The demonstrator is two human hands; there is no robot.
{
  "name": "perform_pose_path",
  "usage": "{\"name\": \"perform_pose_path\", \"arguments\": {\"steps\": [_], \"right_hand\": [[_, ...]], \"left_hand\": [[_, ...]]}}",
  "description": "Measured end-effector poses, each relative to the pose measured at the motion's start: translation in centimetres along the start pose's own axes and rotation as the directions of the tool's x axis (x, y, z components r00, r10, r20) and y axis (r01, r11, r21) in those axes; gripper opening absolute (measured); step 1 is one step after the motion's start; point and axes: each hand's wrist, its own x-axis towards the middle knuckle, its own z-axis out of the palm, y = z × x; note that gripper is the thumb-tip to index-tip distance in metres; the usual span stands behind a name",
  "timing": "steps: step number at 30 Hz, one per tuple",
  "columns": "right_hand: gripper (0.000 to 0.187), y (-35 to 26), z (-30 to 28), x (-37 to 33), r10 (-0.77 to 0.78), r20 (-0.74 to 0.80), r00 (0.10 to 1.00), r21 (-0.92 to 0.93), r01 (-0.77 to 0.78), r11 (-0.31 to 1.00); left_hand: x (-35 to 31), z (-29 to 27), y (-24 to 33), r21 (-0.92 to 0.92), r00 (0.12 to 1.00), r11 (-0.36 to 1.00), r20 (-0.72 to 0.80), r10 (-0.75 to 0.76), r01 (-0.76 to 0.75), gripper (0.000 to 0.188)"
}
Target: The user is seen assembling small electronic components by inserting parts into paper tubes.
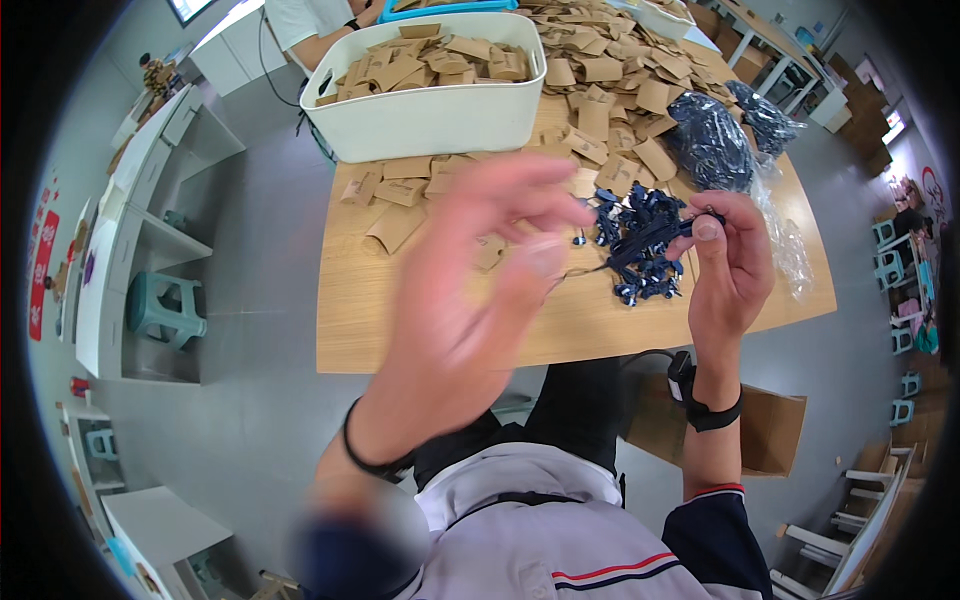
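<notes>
My right hand (732,262) is closed, thumb and fingertips pinching one end of a bundle of dark blue cords (642,243). The bundle stretches left from the pinch, over a pile of small dark blue pieces (650,283) with shiny bits on the tabletop. A thin dark strand trails off its left end toward my left hand (470,280). That hand is raised above the table, smeared by motion; whether its fingers touch the strand cannot be made out. Small brown cardboard sleeves (402,192) lie beyond it.
A white bin (430,118) full of brown cardboard pieces stands at the table's far left. A large heap of the same pieces (600,70) covers the far side. Dark plastic-wrapped bundles (712,140) lie at the right. Below the table's edge sits an open cardboard box (775,430).
</notes>
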Motion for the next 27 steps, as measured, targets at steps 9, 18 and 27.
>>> {"name": "perform_pose_path", "arguments": {"steps": [9,18,27], "right_hand": [[0.022,-3.1,-0.2,-1.6,0.064,0.124,0.990,-0.023,-0.062,0.998],[0.019,-1.4,0.1,-3.7,0.525,0.197,0.828,-0.118,-0.512,0.851],[0.013,-3.0,-0.3,-3.7,0.056,0.244,0.968,-0.421,0.054,0.905]], "left_hand": [[-2.9,8.3,-5.2,-0.593,0.893,0.669,0.273,-0.357,0.448,0.027],[-3.0,5.2,-7.3,0.317,0.952,0.943,0.305,-0.003,-0.098,0.033],[-5.0,-3.2,-17.7,0.803,0.921,0.596,0.218,-0.324,0.020,0.038]]}}
